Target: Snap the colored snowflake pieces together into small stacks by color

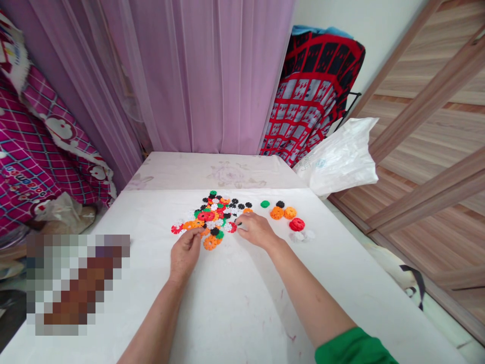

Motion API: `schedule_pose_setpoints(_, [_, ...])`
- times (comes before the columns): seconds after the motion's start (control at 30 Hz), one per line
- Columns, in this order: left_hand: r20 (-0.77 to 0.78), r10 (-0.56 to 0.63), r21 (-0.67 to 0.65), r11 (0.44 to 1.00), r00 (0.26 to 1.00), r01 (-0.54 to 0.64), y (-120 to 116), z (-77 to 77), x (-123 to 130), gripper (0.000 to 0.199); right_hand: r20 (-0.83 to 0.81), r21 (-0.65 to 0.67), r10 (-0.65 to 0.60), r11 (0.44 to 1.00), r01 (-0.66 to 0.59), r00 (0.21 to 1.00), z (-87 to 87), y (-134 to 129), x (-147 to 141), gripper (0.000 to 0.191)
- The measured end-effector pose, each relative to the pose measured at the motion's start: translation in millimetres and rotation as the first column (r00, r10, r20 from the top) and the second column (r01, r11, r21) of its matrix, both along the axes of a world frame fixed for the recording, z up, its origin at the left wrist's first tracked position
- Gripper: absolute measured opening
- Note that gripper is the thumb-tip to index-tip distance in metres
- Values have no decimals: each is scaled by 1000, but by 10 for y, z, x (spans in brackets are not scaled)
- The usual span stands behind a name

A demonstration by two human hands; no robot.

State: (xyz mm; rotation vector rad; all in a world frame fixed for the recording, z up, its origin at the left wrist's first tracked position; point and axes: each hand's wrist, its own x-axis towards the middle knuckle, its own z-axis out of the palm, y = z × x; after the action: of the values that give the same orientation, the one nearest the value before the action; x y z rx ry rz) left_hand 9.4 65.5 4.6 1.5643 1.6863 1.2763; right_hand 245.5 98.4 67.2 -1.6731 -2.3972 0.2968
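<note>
A mixed heap of notched plastic discs (206, 216) in red, orange, white, black and green lies on the white-covered table (227, 313). My left hand (185, 253) is at the heap's near left side, its fingers closed together beside orange discs (210, 242); whether a disc is in the pinch is hidden. At the heap's right edge, my right hand (256, 230) has thumb and forefinger curved and slightly apart, close to a red-and-white disc (230, 227). To its right are small groups: orange discs (277, 213), red discs (297, 224), a green one (264, 204), black (280, 204) and white ones (298, 236).
A white plastic bag (341, 156) sits at the table's far right edge. Purple curtains (212, 76) hang behind the table. A pixelated patch covers something at the left edge. Wooden wardrobe doors (435, 151) stand on the right.
</note>
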Motion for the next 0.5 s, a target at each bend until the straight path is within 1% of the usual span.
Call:
schedule_pose_setpoints(0.1, [2, 2, -2, 1000, 1000, -2, -1, -14, 0, 30, 24, 17, 34, 999, -34, 999, -33, 48, -201, 21])
schedule_pose_setpoints(0.27, [14, 4, 2, 1000, 1000, -4, 4, -30, 1, 29, 71, -17, -4, 1000, 6, 997, -94, 104, -375, 27])
schedule_pose_setpoints(0.4, [22, -5, 8, 1000, 1000, 5, 10, -43, 0, 29, 6, -22, -19, 1000, 19, 1000, -135, 130, -362, 33])
schedule_pose_setpoints(0.5, [26, -5, -2, 1000, 1000, 6, 5, -47, 1, 30, -119, 18, -11, 1000, 13, 993, -155, 129, -232, 35])
